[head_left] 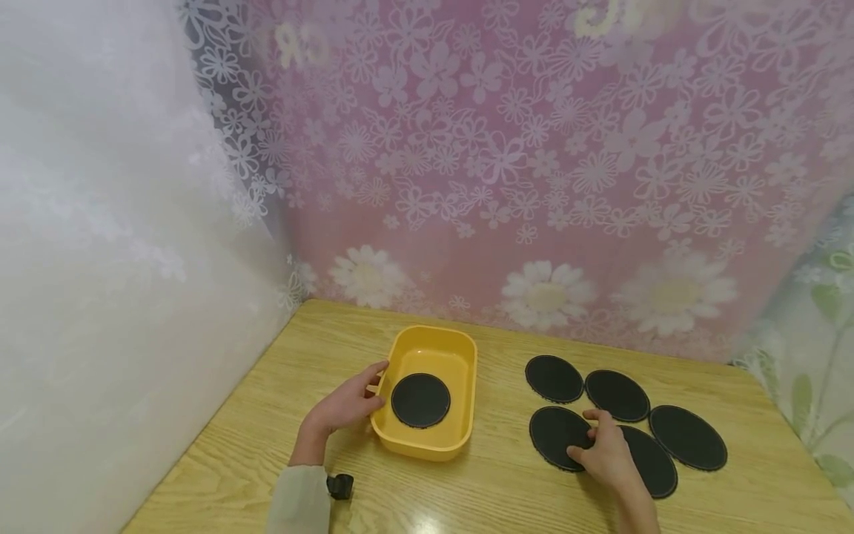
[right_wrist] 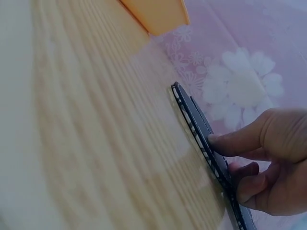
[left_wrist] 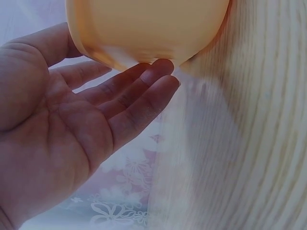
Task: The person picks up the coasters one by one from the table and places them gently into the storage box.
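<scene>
While the left hand [head_left: 347, 406] lies against the near left side of the yellow tub [head_left: 467, 371], its fingers [left_wrist: 144, 91] straight and close together with the tips touching the tub's rounded wall, the thumb reaches up toward the rim, which looks like a way to steady the tub rather than to lift it. One black round pad [head_left: 420, 400] lies flat on the tub's floor. To the right, five more pads lie on the wooden table [head_left: 507, 489], near each other and partly overlapping under the right hand [head_left: 607, 452]. That hand pinches the near left pad [head_left: 554, 434], thumb on its top face and curled fingers [right_wrist: 249, 184] tucked at its edge, and the wrist view shows the edge [right_wrist: 189, 120] tilted up off the wood, as a thin flat disc must be to get a hold on it. The pads look thin, dark and matte with a stitched or ribbed rim; the tub is smooth glossy plastic with rounded corners; the table shows pale wood grain. A flowered lace curtain [head_left: 534, 185] hangs behind.
</scene>
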The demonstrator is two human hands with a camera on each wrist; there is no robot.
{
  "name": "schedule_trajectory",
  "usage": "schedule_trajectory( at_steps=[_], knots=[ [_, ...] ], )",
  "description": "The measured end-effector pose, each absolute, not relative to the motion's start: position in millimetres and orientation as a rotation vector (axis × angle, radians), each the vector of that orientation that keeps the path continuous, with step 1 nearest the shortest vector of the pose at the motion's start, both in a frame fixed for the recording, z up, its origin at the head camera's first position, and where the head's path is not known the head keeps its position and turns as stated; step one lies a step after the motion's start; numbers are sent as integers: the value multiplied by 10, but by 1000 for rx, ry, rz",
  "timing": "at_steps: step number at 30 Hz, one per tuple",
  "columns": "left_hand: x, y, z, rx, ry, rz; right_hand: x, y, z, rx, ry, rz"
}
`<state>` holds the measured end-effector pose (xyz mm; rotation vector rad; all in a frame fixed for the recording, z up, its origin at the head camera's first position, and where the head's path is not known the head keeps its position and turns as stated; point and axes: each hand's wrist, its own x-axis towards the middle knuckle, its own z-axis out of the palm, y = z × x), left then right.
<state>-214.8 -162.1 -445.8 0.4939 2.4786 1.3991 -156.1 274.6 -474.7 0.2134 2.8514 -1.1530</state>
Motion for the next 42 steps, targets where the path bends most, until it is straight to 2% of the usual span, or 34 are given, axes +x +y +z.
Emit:
schedule_trajectory(
  at_steps=[20,35,42],
  knots=[
    [-2204,-1665,-4446,517,2519,1376,-1638,2680,-4628,257,2851,-808],
    [-2160,-1649,-4463,549,2506,1358,-1687,2934,-4649,187,2783,-911],
    [-2198,-1635,-4472,540,2531,1335,-1593,2967,-4575,153,2793,-869]
  ],
)
